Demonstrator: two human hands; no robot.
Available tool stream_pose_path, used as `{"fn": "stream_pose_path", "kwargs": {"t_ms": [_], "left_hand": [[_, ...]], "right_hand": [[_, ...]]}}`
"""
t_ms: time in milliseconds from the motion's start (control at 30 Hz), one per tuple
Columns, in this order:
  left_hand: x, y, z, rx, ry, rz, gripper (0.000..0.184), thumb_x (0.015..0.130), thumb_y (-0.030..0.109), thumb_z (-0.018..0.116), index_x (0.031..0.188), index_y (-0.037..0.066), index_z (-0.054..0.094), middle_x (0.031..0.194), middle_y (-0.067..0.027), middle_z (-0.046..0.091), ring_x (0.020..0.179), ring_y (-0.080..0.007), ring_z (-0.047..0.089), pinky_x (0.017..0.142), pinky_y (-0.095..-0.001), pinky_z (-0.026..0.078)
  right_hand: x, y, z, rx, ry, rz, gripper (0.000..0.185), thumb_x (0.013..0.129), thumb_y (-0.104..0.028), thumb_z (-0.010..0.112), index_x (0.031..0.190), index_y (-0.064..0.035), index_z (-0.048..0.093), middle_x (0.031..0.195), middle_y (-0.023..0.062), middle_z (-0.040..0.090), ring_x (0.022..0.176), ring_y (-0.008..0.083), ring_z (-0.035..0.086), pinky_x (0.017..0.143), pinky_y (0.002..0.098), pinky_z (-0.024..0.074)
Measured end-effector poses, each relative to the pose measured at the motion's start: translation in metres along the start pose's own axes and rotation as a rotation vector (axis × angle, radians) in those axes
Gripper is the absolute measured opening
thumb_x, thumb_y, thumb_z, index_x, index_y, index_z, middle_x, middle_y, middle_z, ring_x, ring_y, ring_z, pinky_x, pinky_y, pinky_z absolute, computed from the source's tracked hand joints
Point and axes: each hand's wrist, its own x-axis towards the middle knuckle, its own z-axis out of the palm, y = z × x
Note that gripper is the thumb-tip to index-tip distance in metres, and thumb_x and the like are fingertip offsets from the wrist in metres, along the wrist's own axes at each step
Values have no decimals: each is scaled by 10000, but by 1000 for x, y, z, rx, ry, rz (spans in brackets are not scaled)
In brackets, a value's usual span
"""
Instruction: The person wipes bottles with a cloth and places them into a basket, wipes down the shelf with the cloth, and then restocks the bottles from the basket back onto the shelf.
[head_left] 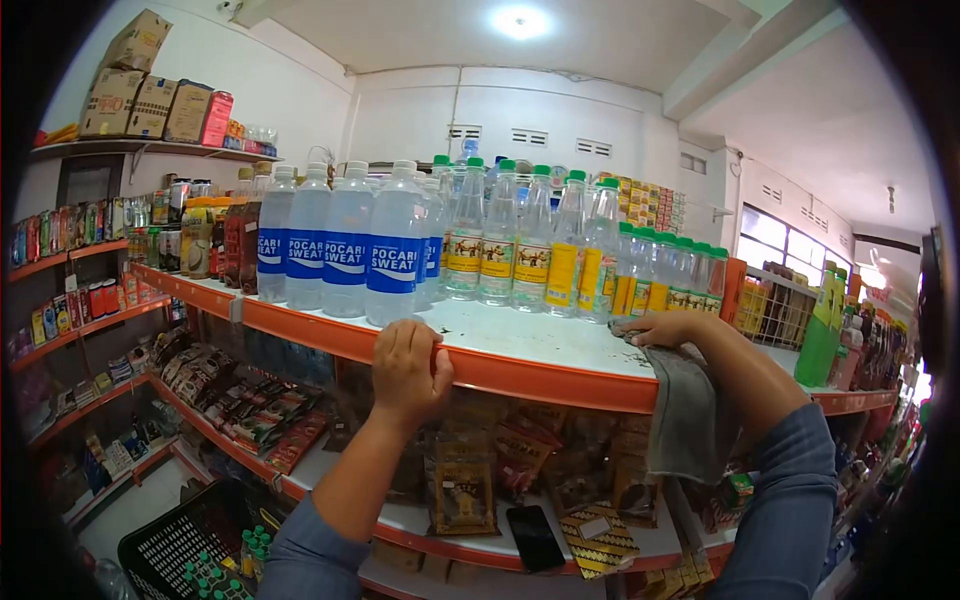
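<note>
My left hand (408, 362) is closed over the orange front edge of the top shelf (520, 378), just below the blue-labelled Pocari Sweat bottles (392, 265). Farther right, my right hand (668, 328) presses a grey cloth (690, 420) onto the white shelf top. Most of the cloth hangs down over the front edge. Small dark specks of dirt lie on the surface near both hands. Behind them stand clear bottles with green caps and yellow labels (500, 262), with a row of shorter green-capped bottles (660, 275) behind my right hand.
A wire basket (775, 305) and green bottles (822, 330) stand at the right. On the lower shelf are snack packets (462, 485) and a black phone (535, 538). A black crate (165, 540) and green-capped bottles (215, 575) sit at lower left. Cartons (110, 100) rest high on the left.
</note>
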Motion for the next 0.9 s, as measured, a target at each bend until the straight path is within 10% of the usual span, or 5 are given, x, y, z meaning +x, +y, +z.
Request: {"fn": "stream_pose_path", "kwargs": {"t_ms": [167, 367, 733, 900], "left_hand": [[-7, -4, 13, -14, 192, 125, 180, 769, 199, 490, 883, 61, 510, 906, -105, 551, 900, -286, 511, 857, -399, 374], [-10, -8, 13, 41, 192, 145, 236, 797, 246, 461, 941, 76, 539, 910, -85, 570, 890, -272, 530, 879, -401, 369], [-10, -14, 14, 63, 186, 199, 268, 847, 313, 409, 936, 97, 540, 927, -66, 579, 859, -254, 538, 819, -389, 376], [-12, -16, 14, 67, 171, 197, 267, 857, 315, 403, 934, 100, 541, 938, -62, 584, 870, -247, 543, 820, -386, 378]], "right_hand": [[53, -77, -74, -417, 87, 2, 328, 810, -339, 605, 1047, -117, 648, 1039, 138, 632, 955, 301, 584, 831, 399, 439], [112, -212, -137, -303, 927, -35, 651, 779, -139, 510, 1386, -261, 309, 1028, 178, 624, 877, 312, 627, 781, 385, 489], [211, -237, -146, -222, 941, 150, 739, 831, -135, 434, 1426, -378, 70, 985, 154, 637, 836, 284, 640, 703, 390, 498], [213, -231, -132, -204, 936, 174, 716, 830, -163, 449, 1450, -214, 94, 991, 132, 645, 857, 283, 642, 665, 411, 509]]}}
